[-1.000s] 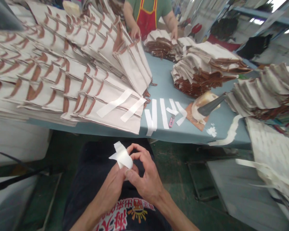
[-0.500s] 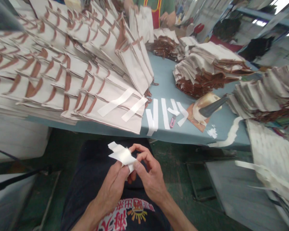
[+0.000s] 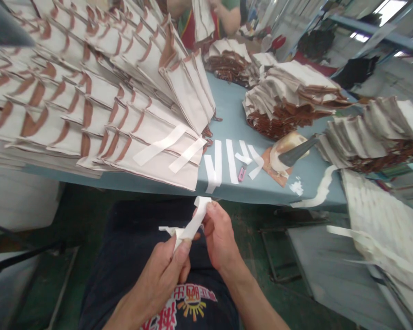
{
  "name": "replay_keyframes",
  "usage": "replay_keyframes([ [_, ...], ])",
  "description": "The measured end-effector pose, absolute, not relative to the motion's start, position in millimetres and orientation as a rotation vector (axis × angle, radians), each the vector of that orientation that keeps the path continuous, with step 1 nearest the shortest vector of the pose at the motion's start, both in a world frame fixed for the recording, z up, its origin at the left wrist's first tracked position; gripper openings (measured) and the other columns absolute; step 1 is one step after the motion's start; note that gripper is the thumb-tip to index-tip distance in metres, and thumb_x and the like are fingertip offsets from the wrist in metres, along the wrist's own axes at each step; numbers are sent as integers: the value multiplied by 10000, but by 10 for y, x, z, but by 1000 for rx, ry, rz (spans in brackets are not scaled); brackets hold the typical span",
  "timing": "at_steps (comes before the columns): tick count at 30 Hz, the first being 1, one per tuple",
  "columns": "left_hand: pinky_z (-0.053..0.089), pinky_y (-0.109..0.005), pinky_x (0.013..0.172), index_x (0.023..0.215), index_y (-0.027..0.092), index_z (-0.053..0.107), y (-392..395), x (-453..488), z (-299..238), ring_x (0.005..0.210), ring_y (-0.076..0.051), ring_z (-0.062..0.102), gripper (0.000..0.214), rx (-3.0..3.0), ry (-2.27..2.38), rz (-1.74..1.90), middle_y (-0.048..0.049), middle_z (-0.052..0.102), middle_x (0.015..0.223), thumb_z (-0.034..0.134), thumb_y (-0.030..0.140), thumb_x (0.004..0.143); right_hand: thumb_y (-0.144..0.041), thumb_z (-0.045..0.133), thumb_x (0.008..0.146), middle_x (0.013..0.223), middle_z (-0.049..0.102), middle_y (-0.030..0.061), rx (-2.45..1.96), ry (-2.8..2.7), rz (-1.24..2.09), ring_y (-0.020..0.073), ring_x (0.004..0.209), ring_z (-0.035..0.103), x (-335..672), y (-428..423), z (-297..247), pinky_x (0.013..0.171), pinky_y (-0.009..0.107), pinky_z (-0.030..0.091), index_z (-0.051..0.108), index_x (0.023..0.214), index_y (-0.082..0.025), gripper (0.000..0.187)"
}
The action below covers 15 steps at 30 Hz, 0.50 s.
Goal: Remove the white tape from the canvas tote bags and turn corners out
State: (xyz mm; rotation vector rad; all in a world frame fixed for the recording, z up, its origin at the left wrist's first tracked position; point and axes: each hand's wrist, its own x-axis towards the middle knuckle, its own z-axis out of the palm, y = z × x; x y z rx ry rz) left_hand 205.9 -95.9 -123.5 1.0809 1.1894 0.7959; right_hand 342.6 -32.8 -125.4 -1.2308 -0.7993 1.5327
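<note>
Over my lap, both hands hold a folded white strip (image 3: 195, 223). My left hand (image 3: 168, 261) pinches its lower part between thumb and fingers, with a loose end sticking out to the left. The fingertips of my right hand (image 3: 220, 236) grip the upper end, which curls over near the table edge. Several similar white strips (image 3: 231, 160) lie flat on the blue-grey table, and two more white strips (image 3: 187, 155) rest across the stacked cream pieces. A small pink cutter (image 3: 241, 173) lies beside the strips on the table.
Cream pieces with brown trim (image 3: 151, 156) are stacked across the left. More stacked bundles (image 3: 289, 101) stand at the back and right. A glue pot (image 3: 284, 153) with a dark handle sits on a brown pad. Across the table, a co-worker's arm (image 3: 229, 16) shows.
My right hand has moved up and slightly right, drawing one end of the strip away from my left hand. The co-worker has lifted a cream piece.
</note>
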Motion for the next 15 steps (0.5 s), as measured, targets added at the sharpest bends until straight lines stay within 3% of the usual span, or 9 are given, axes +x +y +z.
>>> replay_keyframes([
  [3,383,-280,527,693,218,614,-947,2054,-1226,446,-147,492,650,1115,1242,795,6,571,487,410,726,1043,-771,684,838,748,712,44,-1222,-751,1768,224,710,679,3391,-304,-1210,646,323,556,619,835,-228,546],
  [7,399,-277,534,655,215,620,-958,2003,-1261,459,-156,529,664,1124,1288,771,-26,620,504,406,701,1054,-919,529,833,797,768,96,-1171,-778,1938,275,807,743,3363,-372,-1183,749,384,614,680,871,-217,719],
  [11,395,-268,513,719,209,631,-966,1954,-1294,459,-160,543,652,1081,1292,741,-37,660,546,399,723,1046,-749,740,829,921,798,84,-1199,-973,1756,259,869,733,3372,-464,-1225,870,394,606,795,899,-207,549],
  [15,408,-273,531,785,215,650,-943,1977,-1267,488,-176,568,593,1097,1281,794,-26,660,558,425,694,1051,-634,748,894,820,756,53,-1288,-1146,1471,197,712,661,3391,-465,-1265,670,310,559,809,864,-192,448],
])
